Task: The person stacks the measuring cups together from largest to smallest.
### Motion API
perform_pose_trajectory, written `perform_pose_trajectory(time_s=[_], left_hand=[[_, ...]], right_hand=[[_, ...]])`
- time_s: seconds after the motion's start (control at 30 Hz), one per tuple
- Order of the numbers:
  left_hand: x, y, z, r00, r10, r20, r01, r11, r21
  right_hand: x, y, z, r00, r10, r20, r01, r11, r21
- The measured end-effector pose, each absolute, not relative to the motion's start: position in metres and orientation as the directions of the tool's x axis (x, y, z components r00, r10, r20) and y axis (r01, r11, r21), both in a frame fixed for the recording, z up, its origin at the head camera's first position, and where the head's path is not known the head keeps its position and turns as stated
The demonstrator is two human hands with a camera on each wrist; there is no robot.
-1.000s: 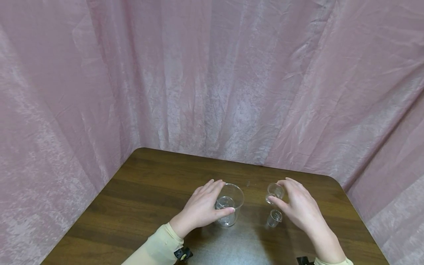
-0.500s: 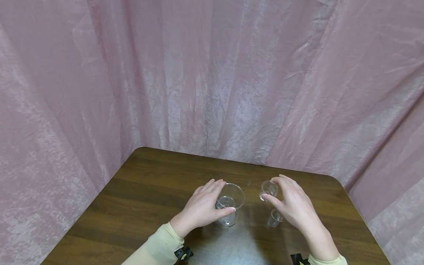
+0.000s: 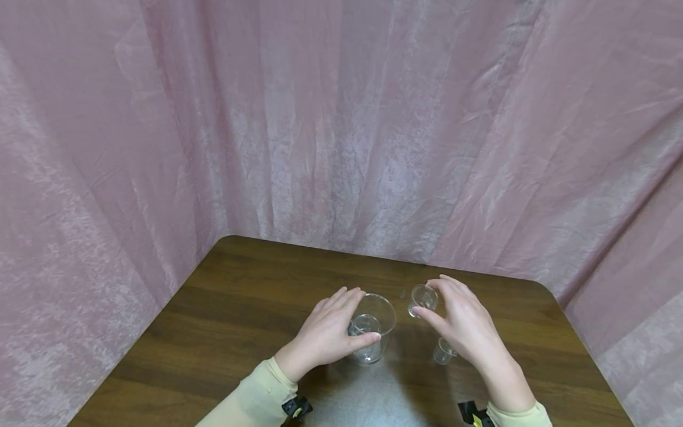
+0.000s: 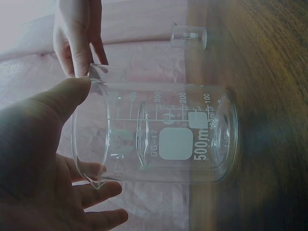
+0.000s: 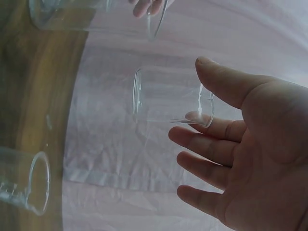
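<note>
My left hand (image 3: 331, 332) grips the rim of a large clear glass beaker (image 4: 175, 143) marked 500 ml, which stands upright on the table. Inside it is a smaller glass beaker (image 3: 367, 324). To the right, my right hand (image 3: 469, 323) holds a small clear beaker (image 5: 168, 96) near its rim between thumb and fingers. That beaker hangs above the tabletop, apart from the large one. A still smaller beaker (image 3: 443, 354) stands upright on the table, just below and partly behind my right hand in the head view.
The dark wooden table (image 3: 256, 284) has rounded far corners. Pink velvety curtains (image 3: 341, 130) hang behind it and at both sides. A faint small clear mark or object (image 3: 402, 293) lies on the tabletop beyond the beakers; too small to tell.
My right hand has moved left and slightly away from me with its small beaker, closer to the large beaker. The left hand and the large beaker have stayed put.
</note>
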State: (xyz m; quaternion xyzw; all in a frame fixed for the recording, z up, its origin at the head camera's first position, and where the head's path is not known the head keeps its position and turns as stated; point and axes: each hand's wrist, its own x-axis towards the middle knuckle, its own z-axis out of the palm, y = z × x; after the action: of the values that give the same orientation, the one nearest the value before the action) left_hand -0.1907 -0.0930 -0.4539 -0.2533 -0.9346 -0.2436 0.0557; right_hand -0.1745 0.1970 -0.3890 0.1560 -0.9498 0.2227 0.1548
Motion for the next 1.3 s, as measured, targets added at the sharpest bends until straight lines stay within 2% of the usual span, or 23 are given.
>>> perform_pose_trajectory(time_s=[1.3], left_hand=[[-0.191, -0.093, -0.452, -0.861, 0.451, 0.237, 0.509, 0.758, 0.409]], right_hand=[[-0.186, 0.155, -0.378, -0.876, -0.272, 0.398, -0.439, 0.791, -0.426]])
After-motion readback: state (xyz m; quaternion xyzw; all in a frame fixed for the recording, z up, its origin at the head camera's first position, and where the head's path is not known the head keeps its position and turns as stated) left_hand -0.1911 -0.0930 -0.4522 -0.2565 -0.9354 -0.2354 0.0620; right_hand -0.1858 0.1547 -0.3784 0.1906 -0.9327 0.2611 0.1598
